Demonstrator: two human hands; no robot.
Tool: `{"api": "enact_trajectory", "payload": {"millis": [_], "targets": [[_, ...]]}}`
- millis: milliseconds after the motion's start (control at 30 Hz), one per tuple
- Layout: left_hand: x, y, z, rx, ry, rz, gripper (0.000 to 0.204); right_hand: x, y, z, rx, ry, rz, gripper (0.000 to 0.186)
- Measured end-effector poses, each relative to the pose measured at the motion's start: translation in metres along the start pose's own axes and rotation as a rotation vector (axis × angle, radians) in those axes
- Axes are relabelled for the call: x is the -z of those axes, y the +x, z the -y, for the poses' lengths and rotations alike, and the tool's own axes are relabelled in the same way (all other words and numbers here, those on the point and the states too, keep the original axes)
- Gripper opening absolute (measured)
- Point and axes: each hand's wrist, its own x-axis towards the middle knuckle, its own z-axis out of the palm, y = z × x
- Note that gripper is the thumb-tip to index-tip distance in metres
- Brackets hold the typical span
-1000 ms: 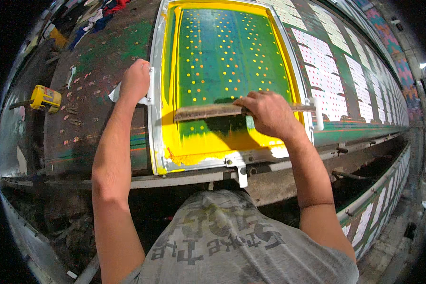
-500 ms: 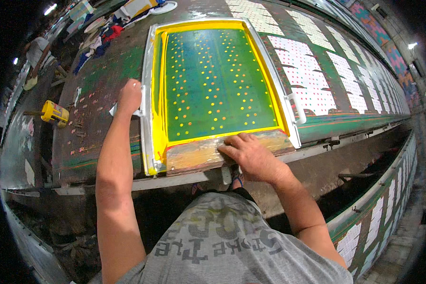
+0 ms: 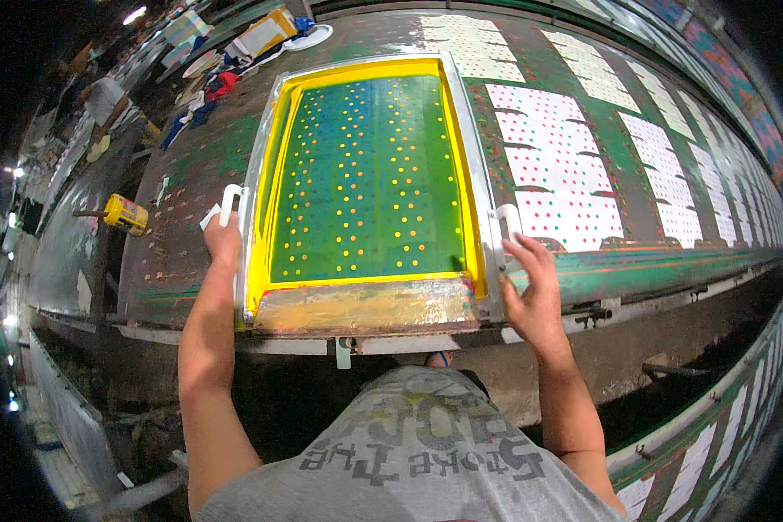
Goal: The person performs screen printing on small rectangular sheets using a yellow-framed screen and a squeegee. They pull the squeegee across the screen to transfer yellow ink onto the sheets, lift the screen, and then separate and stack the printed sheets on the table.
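A printing screen (image 3: pixel 370 187) lies before me on the long table. Its mesh is green with rows of small yellow and orange dots, inside a pale frame (image 3: pixel 472 139) edged in yellow. Along the near end rests a paint-stained wooden squeegee (image 3: pixel 365 306). My left hand (image 3: pixel 224 239) is closed at the lower end of the white left handle (image 3: pixel 229 207), its fingertips hidden; a white scrap (image 3: pixel 209 216) shows beside it. Beside the white right handle (image 3: pixel 508 224), my right hand (image 3: pixel 533 291) is open, fingers apart and bent toward it.
White sheets with coloured dots (image 3: pixel 555 165) lie in rows to the right. A yellow container (image 3: pixel 126 215) is on its side at left. Rags (image 3: pixel 222 84) and a carton (image 3: pixel 261 33) lie at the far left, near another person (image 3: pixel 106 100). The table's metal rail (image 3: pixel 409 344) runs in front of me.
My right hand has left the squeegee and moved right to beside the right handle. The screen sits slightly farther left of the dotted sheets. My left hand stays at the left handle.
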Motion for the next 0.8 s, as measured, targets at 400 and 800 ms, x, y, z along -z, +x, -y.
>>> {"api": "enact_trajectory", "payload": {"millis": [400, 800], "targets": [[-0.005, -0.012, 0.004, -0.049, -0.029, -0.050, 0.024, -0.020, 0.043, -0.048, -0.545, 0.580, 0.084, 0.056], [0.002, -0.013, 0.016, -0.063, -0.089, 0.034, 0.023, 0.003, 0.059, -0.016, -0.532, 0.676, 0.002, 0.043]]}}
